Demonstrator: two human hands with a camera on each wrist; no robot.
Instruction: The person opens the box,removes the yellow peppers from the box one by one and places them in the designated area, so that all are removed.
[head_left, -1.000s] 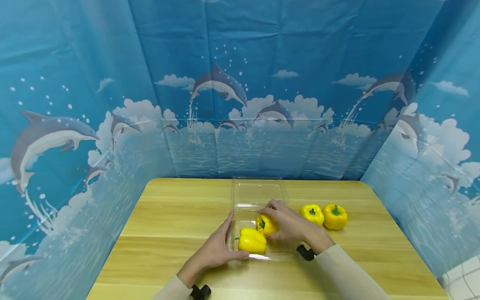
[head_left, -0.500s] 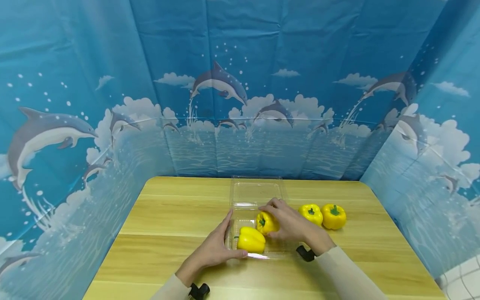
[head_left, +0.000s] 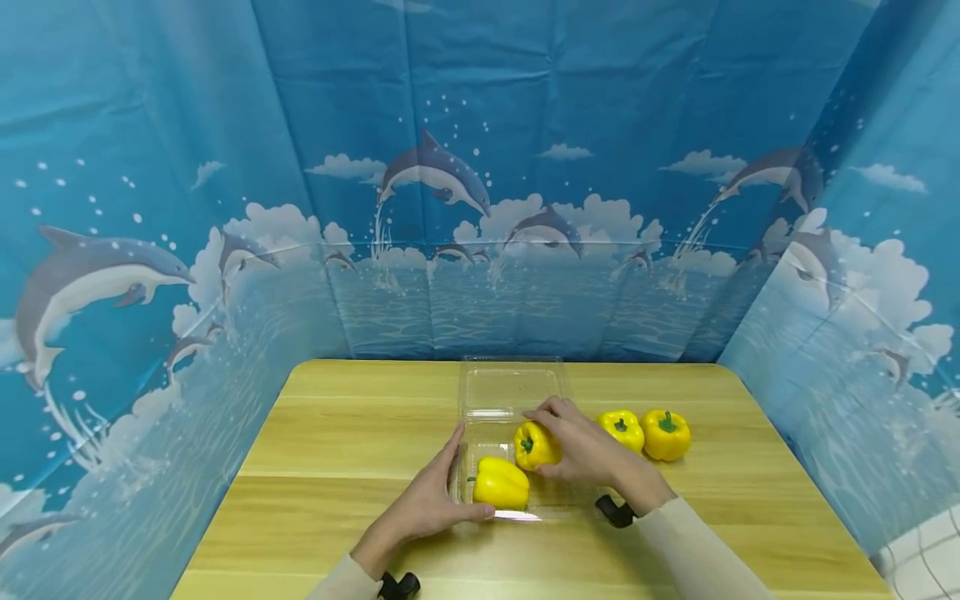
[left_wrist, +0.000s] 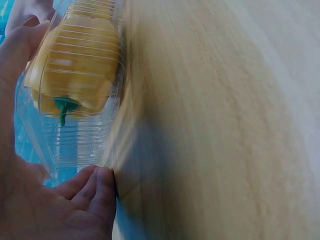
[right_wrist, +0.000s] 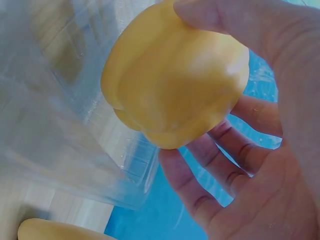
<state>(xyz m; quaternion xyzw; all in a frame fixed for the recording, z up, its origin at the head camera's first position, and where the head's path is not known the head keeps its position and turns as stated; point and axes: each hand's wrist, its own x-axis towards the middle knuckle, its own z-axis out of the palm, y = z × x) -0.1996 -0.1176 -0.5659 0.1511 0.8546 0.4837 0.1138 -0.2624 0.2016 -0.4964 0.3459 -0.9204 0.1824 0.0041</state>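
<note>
In the head view a clear plastic clamshell container (head_left: 487, 451) lies on the table with its lid folded back. A yellow bell pepper (head_left: 501, 484) lies on its side in the front of the base, stem to the left. My left hand (head_left: 429, 497) holds the container's left end, thumb along the front edge and fingers against the side. My right hand (head_left: 577, 446) grips a second yellow bell pepper (head_left: 529, 446) over the base behind the first. The right wrist view shows this pepper (right_wrist: 175, 80) between thumb and fingers. Whether it touches the container's bottom cannot be told.
Two more yellow bell peppers, one (head_left: 621, 430) beside the other (head_left: 666, 434), stand on the wooden table (head_left: 345, 433) right of the container. The open lid (head_left: 513, 387) reaches close to the table's back edge. A blue dolphin curtain (head_left: 480, 308) hangs round the table.
Both hands keep almost the same places. The pepper in the right hand has turned slightly and shifted a little to the right relative to the front pepper.
</note>
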